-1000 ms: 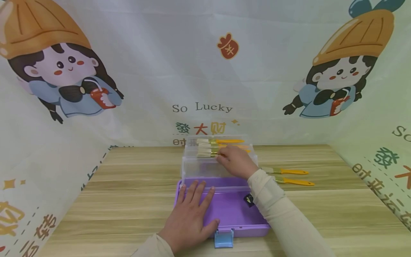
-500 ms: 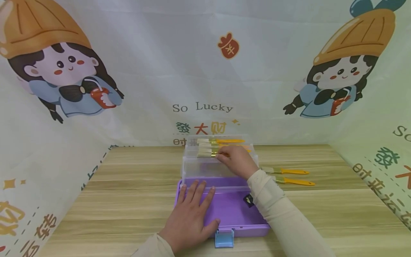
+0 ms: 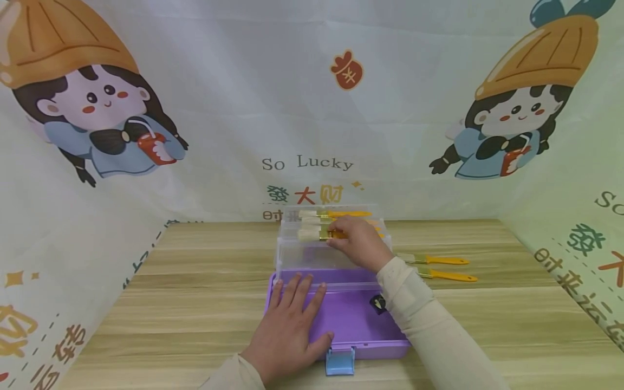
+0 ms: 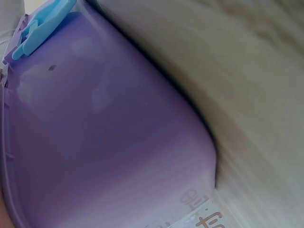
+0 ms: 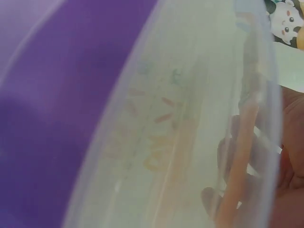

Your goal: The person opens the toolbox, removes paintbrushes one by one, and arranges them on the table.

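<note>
My right hand (image 3: pixel 361 242) pinches a flat paintbrush (image 3: pixel 310 234) near the base of its orange handle. The pale bristles point left, over the front of the raised clear tray (image 3: pixel 294 254). Behind it, another brush (image 3: pixel 312 214) with a yellow handle lies in the tray. In the right wrist view, the curled fingers (image 5: pixel 292 137) and an orange handle (image 5: pixel 241 161) show partly through the cloudy plastic. My left hand (image 3: pixel 290 330) rests with spread, straight fingers on the left side of the open purple box (image 3: pixel 351 319).
Two more brushes (image 3: pixel 446 260) with yellow handles lie on the wooden table (image 3: pixel 195 292) right of the box. A light blue latch (image 3: pixel 339 363) hangs at the box's front. Inside is a small black item (image 3: pixel 377 304). A printed cloth (image 3: pixel 234 108) closes off the back and sides.
The right hand has lifted the front brush slightly from its place in the tray, and more of its orange handle shows. The left hand stays where it was.
</note>
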The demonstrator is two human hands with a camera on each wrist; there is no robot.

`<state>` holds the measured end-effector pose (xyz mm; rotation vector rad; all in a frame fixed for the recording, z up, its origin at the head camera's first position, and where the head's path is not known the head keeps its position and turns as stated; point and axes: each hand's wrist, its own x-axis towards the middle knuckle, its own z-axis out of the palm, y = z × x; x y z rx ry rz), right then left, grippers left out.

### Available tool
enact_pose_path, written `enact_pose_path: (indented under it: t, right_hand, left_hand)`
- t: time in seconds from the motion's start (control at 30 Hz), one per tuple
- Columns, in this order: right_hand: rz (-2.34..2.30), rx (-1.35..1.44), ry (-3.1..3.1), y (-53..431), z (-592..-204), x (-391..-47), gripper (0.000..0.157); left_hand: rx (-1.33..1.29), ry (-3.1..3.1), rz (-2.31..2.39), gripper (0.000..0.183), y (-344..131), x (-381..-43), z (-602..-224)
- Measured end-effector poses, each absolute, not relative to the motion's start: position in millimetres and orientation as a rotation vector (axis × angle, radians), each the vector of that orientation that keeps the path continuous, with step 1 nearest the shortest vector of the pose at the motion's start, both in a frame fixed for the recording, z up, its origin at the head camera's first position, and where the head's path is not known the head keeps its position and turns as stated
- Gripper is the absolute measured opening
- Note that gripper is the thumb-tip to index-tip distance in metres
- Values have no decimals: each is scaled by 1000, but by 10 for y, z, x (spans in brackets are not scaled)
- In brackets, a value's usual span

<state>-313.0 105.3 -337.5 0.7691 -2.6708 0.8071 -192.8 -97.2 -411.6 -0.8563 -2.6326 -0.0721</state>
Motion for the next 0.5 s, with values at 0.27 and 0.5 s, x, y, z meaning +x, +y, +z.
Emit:
enact_pose_path:
  t: [0.27,0.5]
  right_hand:
    - [783,793,-2651,1129,-3218,-3020,25]
    - [782,823,-2608,1308,-3091,-2837,26]
  left_hand:
    - [-854,-2657,-81,78,-976,-1926,-4114]
    - [-858,-2647,-77,78,-973,-1925,-4111]
